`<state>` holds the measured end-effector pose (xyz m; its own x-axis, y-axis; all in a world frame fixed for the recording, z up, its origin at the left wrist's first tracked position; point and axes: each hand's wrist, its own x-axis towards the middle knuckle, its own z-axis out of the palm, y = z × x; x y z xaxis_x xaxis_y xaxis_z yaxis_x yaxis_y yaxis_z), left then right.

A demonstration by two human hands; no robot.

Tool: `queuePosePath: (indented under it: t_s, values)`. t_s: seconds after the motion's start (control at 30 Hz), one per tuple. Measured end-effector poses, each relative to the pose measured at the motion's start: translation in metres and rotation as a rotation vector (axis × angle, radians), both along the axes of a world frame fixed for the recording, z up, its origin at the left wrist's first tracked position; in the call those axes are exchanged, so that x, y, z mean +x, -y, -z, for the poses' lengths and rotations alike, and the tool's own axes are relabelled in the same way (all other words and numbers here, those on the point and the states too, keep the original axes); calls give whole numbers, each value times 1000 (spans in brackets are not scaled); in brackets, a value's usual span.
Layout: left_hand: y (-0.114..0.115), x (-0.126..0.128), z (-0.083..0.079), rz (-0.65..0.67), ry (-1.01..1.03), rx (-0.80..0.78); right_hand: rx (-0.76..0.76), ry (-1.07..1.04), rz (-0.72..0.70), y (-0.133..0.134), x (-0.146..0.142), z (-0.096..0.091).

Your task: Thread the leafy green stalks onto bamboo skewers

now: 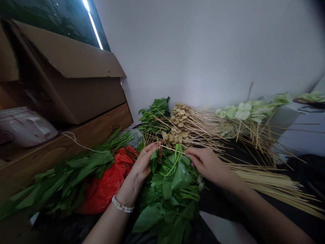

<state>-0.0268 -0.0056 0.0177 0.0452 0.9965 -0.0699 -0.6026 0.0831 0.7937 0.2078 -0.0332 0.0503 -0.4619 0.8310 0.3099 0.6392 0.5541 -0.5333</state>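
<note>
In the middle of the head view a thin bamboo skewer [167,147] spans the gap between my two hands. My right hand [207,164] pinches its right part between thumb and fingers. At its other end, my left hand [145,162] has its fingers closed on a leafy green [154,160], whose leaf hangs below them. Green stems with a drooping leaf [181,176] hang at the skewer near my right fingers; whether they are pierced I cannot tell. Directly beneath both hands lies a heap of leafy greens [162,196].
Behind my hands lie skewered potato-like slices [181,118] and a bundle of skewered greens [156,113]. Skewered pale cabbage leaves [243,112] and bare bamboo skewers [274,184] are to the right. Leftward are a red plastic bag [106,186], more greens [63,179] and a cardboard box [88,98].
</note>
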Motion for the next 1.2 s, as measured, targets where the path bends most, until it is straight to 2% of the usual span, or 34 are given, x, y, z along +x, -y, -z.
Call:
queuePosePath:
  t_s: [0.23,0.53,0.83,1.0,1.2]
  values:
    - [-1,0,3,16,-59,7,5,18,16,2,-2,-1]
    - [-1,3,5,-132,-283,103,36,157,124,6,-5,2]
    - [2,6,3,-67,-171,61,25,88,80,8,-8,2]
    - [5,7,2,-22,-176,78,15,68,58,6,-10,3]
    - [2,4,3,-41,-173,51,97,72,83,0,8,-6]
